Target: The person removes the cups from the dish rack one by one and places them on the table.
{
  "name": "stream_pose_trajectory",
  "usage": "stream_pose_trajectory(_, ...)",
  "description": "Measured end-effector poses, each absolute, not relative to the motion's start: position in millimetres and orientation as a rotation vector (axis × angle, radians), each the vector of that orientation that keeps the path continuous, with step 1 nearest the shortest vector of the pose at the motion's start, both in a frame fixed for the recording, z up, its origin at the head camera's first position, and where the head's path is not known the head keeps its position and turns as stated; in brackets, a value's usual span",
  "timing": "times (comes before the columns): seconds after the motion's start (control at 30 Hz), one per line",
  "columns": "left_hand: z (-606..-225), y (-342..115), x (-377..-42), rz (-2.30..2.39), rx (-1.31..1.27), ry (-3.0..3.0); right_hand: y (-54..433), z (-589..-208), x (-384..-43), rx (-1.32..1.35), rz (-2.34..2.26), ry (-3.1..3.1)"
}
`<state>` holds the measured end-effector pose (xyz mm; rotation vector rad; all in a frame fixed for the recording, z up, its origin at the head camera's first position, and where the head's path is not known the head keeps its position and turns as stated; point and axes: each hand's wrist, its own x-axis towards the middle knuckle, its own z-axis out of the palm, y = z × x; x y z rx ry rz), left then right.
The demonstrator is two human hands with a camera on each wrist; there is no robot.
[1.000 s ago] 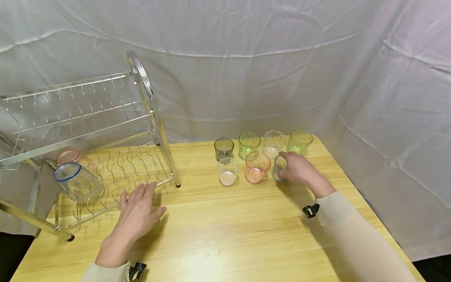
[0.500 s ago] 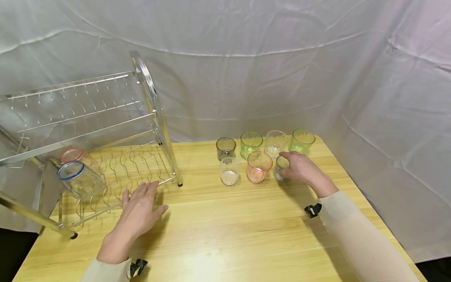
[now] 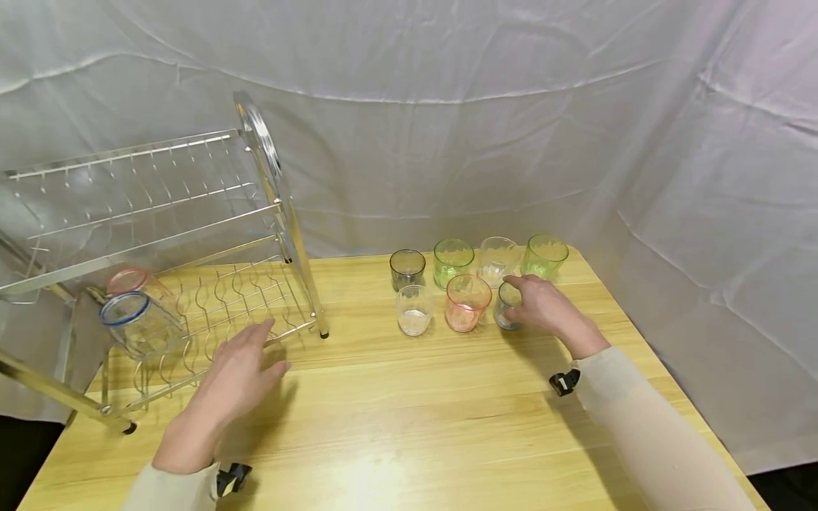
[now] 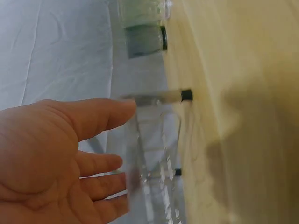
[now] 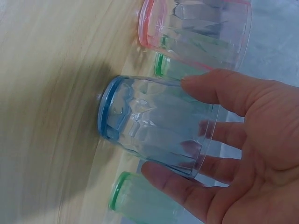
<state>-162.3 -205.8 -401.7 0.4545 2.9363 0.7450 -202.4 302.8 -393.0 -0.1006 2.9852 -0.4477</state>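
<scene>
My right hand (image 3: 548, 310) grips a blue-tinted glass (image 5: 149, 121) that stands upright on the wooden table. Its thumb lies on one side of the glass and the fingers curl round the other, near the rim. Left of that glass is a pink glass (image 3: 467, 305), and a clear glass (image 3: 414, 312) stands beyond the pink one. My left hand (image 3: 230, 372) hovers with relaxed, extended fingers by the front edge of the metal dish rack (image 3: 300, 262). Nothing is held in it, as the left wrist view also shows.
Behind, a dark grey glass (image 3: 407, 271), a green glass (image 3: 453, 264), another clear glass (image 3: 498, 260) and a second green glass (image 3: 544, 257) form a row. A blue-rimmed glass (image 3: 140, 326) and a pink-rimmed glass (image 3: 131, 281) lean in the rack's lower tier. Grey cloth hangs behind.
My left hand has shifted a little left and toward me, away from the rack's front edge. The right hand stays at the blue glass, which has not visibly moved.
</scene>
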Motion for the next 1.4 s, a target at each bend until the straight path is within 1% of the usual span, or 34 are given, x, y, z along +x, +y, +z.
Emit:
stream_pose_trajectory(0.13, -388.9, -221.6, -172.5, 0.718, 0.44, 2.99, 302.4, -393.1, -201.9, -0.106, -0.44, 2.992)
stream_pose_trajectory(0.4, -355.0, -270.2, -200.6, 0.572, 0.374, 3.116, 302.6, -393.9, -201.9, -0.109, -0.437, 3.0)
stream_pose_trajectory(0.6, -339.6, -303.7, -216.5, 0.475, 0.161, 3.114, 303.8, -395.1, -202.4, -0.113, -0.432, 3.001)
stream_pose_trajectory(0.7, -340.2, -316.6, -220.1, 0.504, 0.083, 3.093, 303.9, -395.7, -202.6, -0.112, -0.433, 3.002)
stream_pose_trajectory(0.8, -343.0, -324.7, -222.3, 0.484, 0.07, 3.099, 303.2, -396.2, -202.4, -0.104, -0.432, 3.001)
stream_pose_trajectory(1.1, -351.3, -333.6, -224.8, 0.468, 0.018, 3.013, 301.6, -396.5, -201.9, -0.112, -0.42, 3.017)
stream_pose_trajectory(1.4, -351.9, -334.1, -222.1, 0.434, 0.085, 3.048, 300.9, -396.6, -201.6, -0.123, -0.398, 3.03)
